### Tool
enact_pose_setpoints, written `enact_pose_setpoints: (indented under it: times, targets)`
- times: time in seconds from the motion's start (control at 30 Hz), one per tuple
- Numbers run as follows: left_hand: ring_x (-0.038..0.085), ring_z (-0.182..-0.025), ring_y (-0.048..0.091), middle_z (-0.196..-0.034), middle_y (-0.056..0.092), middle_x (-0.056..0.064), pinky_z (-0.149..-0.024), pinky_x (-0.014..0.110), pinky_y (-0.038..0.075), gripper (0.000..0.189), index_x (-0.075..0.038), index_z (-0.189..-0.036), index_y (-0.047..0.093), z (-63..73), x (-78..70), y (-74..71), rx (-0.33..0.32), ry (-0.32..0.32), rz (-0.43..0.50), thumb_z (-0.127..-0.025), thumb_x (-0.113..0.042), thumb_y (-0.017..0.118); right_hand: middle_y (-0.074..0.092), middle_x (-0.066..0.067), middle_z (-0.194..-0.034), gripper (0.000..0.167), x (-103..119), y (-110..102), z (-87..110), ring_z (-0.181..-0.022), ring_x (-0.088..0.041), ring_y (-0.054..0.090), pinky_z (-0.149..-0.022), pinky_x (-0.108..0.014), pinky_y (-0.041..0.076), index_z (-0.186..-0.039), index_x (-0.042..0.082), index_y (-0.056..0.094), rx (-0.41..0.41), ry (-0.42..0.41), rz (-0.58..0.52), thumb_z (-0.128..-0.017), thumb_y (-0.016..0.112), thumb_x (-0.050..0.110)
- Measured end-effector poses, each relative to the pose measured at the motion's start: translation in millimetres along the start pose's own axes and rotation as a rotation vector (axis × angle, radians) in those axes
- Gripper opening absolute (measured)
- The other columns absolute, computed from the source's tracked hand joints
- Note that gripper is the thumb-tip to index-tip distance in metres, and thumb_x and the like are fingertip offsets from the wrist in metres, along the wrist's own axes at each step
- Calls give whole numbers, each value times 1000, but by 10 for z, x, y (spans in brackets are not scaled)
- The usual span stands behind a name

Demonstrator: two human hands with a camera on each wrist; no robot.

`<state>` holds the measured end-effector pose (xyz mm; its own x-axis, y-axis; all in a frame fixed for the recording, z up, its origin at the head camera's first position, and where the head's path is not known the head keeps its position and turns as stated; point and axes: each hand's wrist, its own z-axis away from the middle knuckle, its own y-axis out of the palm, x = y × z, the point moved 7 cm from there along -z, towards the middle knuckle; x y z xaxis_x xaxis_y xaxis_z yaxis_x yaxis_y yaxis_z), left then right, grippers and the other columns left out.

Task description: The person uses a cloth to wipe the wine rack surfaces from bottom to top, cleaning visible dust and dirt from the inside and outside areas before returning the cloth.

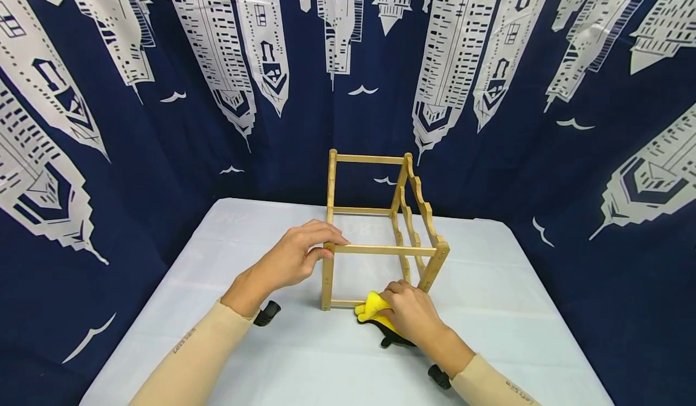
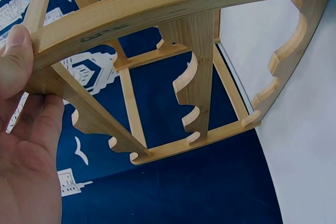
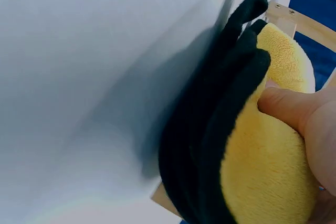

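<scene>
A light wooden rack (image 1: 386, 250) with scalloped slats stands on the white-covered table. My left hand (image 1: 293, 255) grips its near left upper corner, thumb on one side and fingers over the other, as the left wrist view also shows on the wooden frame (image 2: 189, 4). In my right hand (image 1: 410, 314) is a folded plush cloth (image 1: 374, 304), yellow on one face and black along the edge. The cloth is at the rack's low front bar, near the right front leg. In the right wrist view, the thumb presses into the yellow side of the cloth (image 3: 268, 177).
The white tablecloth (image 1: 261, 364) spreads around the rack on all sides. Behind the table hangs a dark blue curtain (image 1: 304, 134) printed with white buildings and birds. A black wrist device (image 1: 267, 313) sits beneath the left wrist, another (image 1: 438, 376) beneath the right.
</scene>
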<state>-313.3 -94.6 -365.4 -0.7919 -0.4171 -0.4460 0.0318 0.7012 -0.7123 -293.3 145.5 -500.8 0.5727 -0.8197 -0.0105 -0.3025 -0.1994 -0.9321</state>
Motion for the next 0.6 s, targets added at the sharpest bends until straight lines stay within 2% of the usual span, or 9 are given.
enact_pose_setpoints:
  times: [0.17,0.33,0.6]
  targets:
    - [27,-133,77,-136,83,4,-114,42,69,33,-13,-134,84,-6,-1,25,1,8,-3,-104,-1,81,86,-4,-105,34,-21,11,44,-94,-20,78,-79,-33,70,-114,8,86,-30,-2,-91,-88,104,21]
    - [28,-134,77,-137,83,4,-113,41,69,34,-13,-135,84,-6,4,10,2,-5,20,-104,-1,81,88,-3,-105,39,-50,56,12,-90,-17,79,-77,-32,70,-117,11,82,-93,19,-209,-87,105,23]
    - [28,-132,77,-137,83,5,-111,39,70,35,-14,-135,84,8,10,4,5,-9,30,-103,1,81,88,0,-99,43,-13,186,-162,-77,-2,61,-67,-17,53,-123,22,84,-120,9,-380,-87,107,28]
